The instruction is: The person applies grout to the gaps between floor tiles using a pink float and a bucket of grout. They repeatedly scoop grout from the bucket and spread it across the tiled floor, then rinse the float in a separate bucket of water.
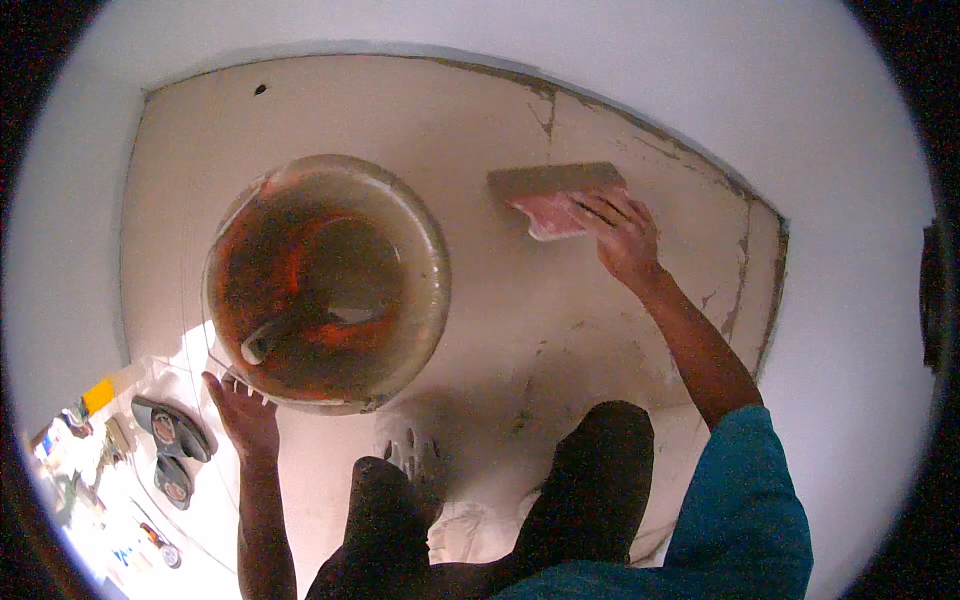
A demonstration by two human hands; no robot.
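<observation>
A large round bucket (432,290) stands on the floor left of centre. Its inside is smeared orange-brown and grey, and a pale handle-like piece (258,345) leans in it. Beside the bucket's near left side is my left hand (245,412), thumb and fingers spread with nothing in them; whether the fingertips touch the wall is hard to tell. To the right, my right hand (625,232) grips a wide flat scraper (555,180), its long grey edge pointing away from me. A pinkish-white part (550,215) of the scraper shows by my fingers. The scraper lies at the floor's surface.
The beige floor (480,120) meets white walls (860,300), with dark rough joints along the right edge. A small dark hole (261,90) is at the far left. Grey sandals (172,430) and assorted brightly lit items (90,450) lie at lower left. My knees (600,440) are near.
</observation>
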